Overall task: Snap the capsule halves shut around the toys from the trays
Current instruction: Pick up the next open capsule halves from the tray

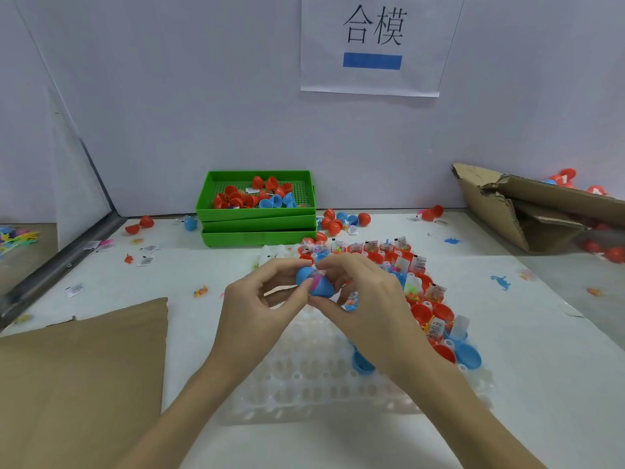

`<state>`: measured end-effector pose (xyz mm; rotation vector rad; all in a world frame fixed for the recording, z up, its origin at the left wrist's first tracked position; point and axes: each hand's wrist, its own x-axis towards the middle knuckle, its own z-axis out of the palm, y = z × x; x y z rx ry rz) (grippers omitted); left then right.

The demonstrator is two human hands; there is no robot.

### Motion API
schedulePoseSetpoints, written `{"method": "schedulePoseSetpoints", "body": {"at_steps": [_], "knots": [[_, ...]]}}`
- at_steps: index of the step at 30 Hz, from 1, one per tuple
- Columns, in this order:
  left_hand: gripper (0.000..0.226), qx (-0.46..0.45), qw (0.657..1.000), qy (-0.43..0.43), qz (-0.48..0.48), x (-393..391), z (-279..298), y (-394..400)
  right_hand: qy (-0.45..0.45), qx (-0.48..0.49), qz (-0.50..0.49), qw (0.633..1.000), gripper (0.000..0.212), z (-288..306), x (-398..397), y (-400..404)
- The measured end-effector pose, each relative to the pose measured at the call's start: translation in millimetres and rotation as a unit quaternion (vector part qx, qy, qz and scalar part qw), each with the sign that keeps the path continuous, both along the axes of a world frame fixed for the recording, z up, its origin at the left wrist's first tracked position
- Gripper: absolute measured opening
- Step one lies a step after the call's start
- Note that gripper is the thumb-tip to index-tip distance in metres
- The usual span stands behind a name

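At inspection the closing step was in hand: the left hand point(257, 296) and right hand point(365, 292) each pinched one half of a blue capsule point(313, 281) held between them above the clear tray point(304, 377), halves apparently not yet seated, so a squeeze together seemed due next.

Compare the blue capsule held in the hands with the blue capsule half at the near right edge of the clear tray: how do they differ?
The held blue capsule has two halves pressed together, with pink showing at the seam; the loose blue half is a single open cup. The held one is up off the table, pinched between the left hand and right hand; the loose one rests on the clear tray, untouched. Both are the same light blue plastic.
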<state>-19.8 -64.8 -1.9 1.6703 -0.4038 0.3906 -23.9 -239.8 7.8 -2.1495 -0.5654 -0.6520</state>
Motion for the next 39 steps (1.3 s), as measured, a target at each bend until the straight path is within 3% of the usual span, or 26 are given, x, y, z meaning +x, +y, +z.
{"method": "schedulePoseSetpoints", "body": {"at_steps": [5, 12, 21, 27, 33, 36, 39], "knots": [[0.024, 0.009, 1.0, 0.002, 0.009, -2, 3, 1, -0.011, 0.018, -0.014, 1.0, 0.034, -3, -2, 6], [0.032, -0.009, 0.998, 0.026, -0.055, -3, 9, 5, -0.002, 0.057, -0.016, 0.998, 0.03, 0, -3, 5], [0.028, -0.08, 0.988, 0.104, -0.078, 4, 15, 16, -0.089, 0.036, -0.012, 0.995, 0.03, -4, -5, 13], [0.028, -0.104, 0.977, 0.14, -0.123, 6, 16, 18, -0.053, 0.045, 0.037, 0.997, 0.032, -1, -4, 8], [0.03, -0.13, 0.967, 0.155, -0.153, 5, 16, 18, 0.097, 0.172, 0.123, 0.973, 0.032, 5, -6, 6], [0.031, -0.132, 0.966, 0.162, -0.15, 4, 17, 18, 0.088, 0.164, 0.111, 0.976, 0.031, 6, -6, 6], [0.029, -0.125, 0.969, 0.16, -0.144, 3, 17, 17, 0.023, 0.096, 0.075, 0.992, 0.029, 6, -4, 4]]}}
